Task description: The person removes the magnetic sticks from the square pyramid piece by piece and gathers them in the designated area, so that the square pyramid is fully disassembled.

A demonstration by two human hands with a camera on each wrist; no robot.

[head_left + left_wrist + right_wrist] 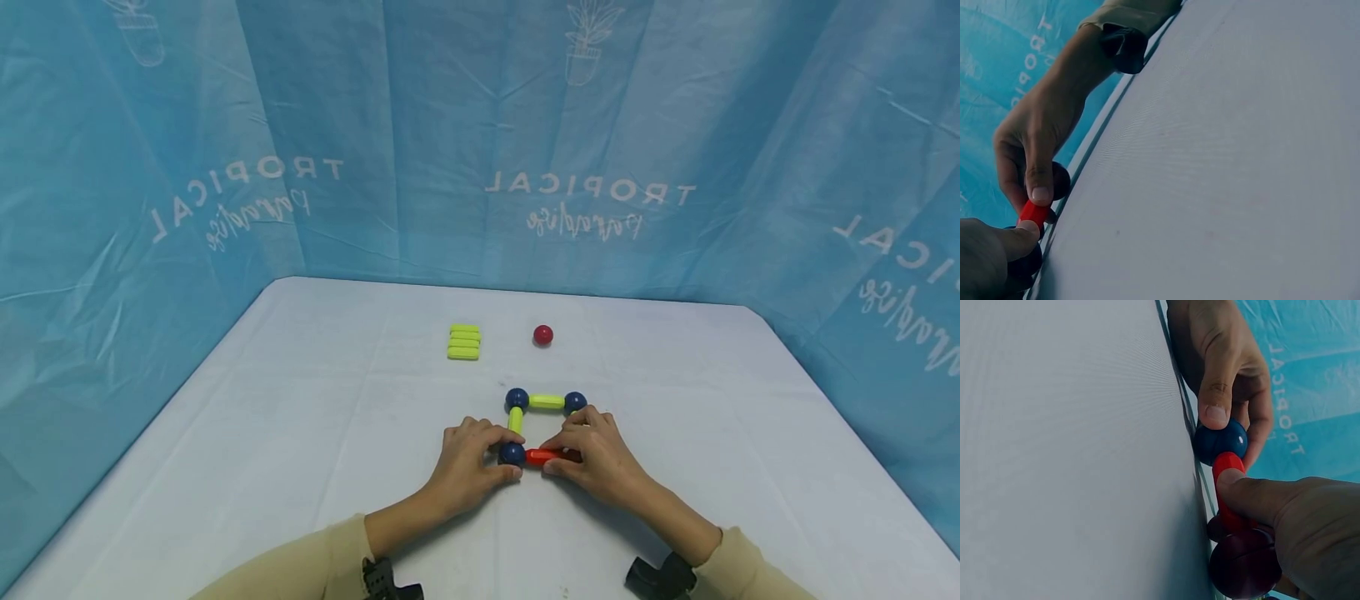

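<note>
My left hand [468, 465] pinches a dark blue ball [512, 454] at the near left corner of a small frame of rods and balls. In my right hand [600, 458] is a red rod [540, 457], held between thumb and fingers, its left end against that ball. A dark maroon ball [1244, 565] sits at the rod's other end in the right wrist view. From the pinched ball a yellow-green rod [515, 420] runs back to another blue ball [517, 400]. A second yellow-green rod [547, 402] links that one to a blue ball [575, 402], beside my right fingers, which partly hide the right side.
Behind the frame, several yellow-green rods [463, 342] lie side by side. A red ball [543, 335] rests to their right. The white-covered table [360, 433] meets blue printed curtains [442, 225] at its back and sides.
</note>
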